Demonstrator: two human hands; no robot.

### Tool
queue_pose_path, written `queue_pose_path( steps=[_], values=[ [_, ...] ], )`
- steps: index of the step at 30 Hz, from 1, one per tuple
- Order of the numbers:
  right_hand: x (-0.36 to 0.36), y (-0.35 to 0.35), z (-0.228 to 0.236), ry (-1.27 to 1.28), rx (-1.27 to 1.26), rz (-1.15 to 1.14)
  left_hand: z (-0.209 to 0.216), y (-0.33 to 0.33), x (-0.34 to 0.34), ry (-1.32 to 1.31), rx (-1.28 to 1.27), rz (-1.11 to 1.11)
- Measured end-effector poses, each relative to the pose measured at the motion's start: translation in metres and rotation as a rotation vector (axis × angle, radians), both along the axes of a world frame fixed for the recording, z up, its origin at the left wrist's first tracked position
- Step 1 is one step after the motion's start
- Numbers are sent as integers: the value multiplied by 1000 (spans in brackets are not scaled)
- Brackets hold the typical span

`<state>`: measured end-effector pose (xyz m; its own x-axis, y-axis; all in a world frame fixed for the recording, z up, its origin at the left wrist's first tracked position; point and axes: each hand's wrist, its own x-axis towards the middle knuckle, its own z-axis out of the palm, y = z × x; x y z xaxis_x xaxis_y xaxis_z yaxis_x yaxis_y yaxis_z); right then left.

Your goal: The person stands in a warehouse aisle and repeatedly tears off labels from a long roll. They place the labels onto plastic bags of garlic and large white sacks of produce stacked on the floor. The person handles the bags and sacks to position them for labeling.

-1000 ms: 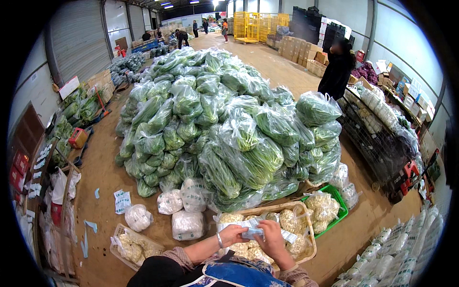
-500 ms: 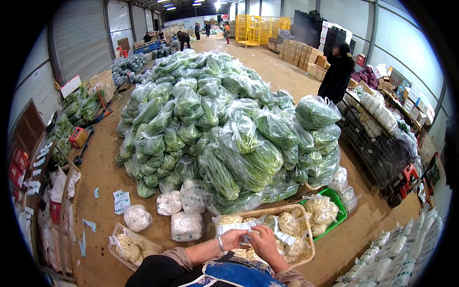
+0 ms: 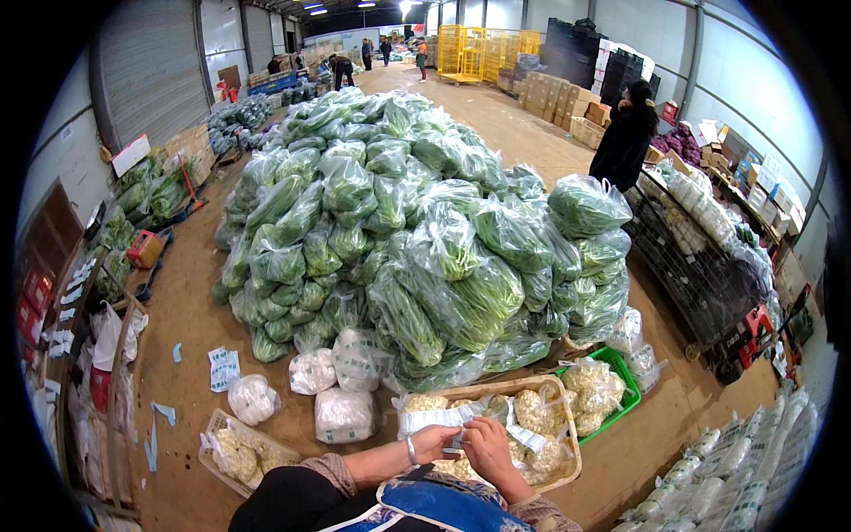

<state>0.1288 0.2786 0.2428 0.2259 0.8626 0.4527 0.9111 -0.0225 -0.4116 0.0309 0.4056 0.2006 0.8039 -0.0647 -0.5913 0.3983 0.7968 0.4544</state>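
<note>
The left hand (image 3: 433, 442), a silver bangle (image 3: 411, 450) at its wrist, and the right hand (image 3: 489, 452) come together at the lower centre of the frame, fingers bent and fingertips nearly meeting. Each grip looks closed on a pale label strip (image 3: 441, 417), though the fingers hide the exact pinch. The strip's long axis runs left to right, sloping slightly down towards the right; its broad left part lies just above the left hand, which is the nearer to it, while a shorter pale length shows just right of the right hand. Whether the two parts are one piece is hidden behind the fingers. Beneath the strip and the hands is a beige plastic crate (image 3: 575, 441) holding bags of small pale produce (image 3: 535, 410), too small to identify surely. A green crate (image 3: 632, 390) with similar bags stands just beside its upper right corner, and a smaller beige basket (image 3: 220, 470) sits at lower left. Between basket and beige crate, slightly higher, are white wrapped bundles (image 3: 344, 417) on the floor (image 3: 199, 315). Beyond them, a big heap of bagged leafy greens (image 3: 381, 230) fills the centre, with a person in dark clothes (image 3: 618, 146) at upper right.
</note>
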Motion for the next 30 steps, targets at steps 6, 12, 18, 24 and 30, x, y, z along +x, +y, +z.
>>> queue_pose_path(
  steps=[6,12,18,24,30],
  values=[
    [-3,1,-2,27,-23,26,-3,-1,-3,37,31,-15],
    [-14,2,1,87,10,169,-45,15,-14,87,79,2],
    [-27,0,18,322,19,223,-69,44,-32,236,186,44],
    [-1,-15,14,627,114,-65,-65,92,-66,310,351,394],
    [58,-54,-117,1169,115,-489,-80,159,-123,147,823,408]
  ],
)
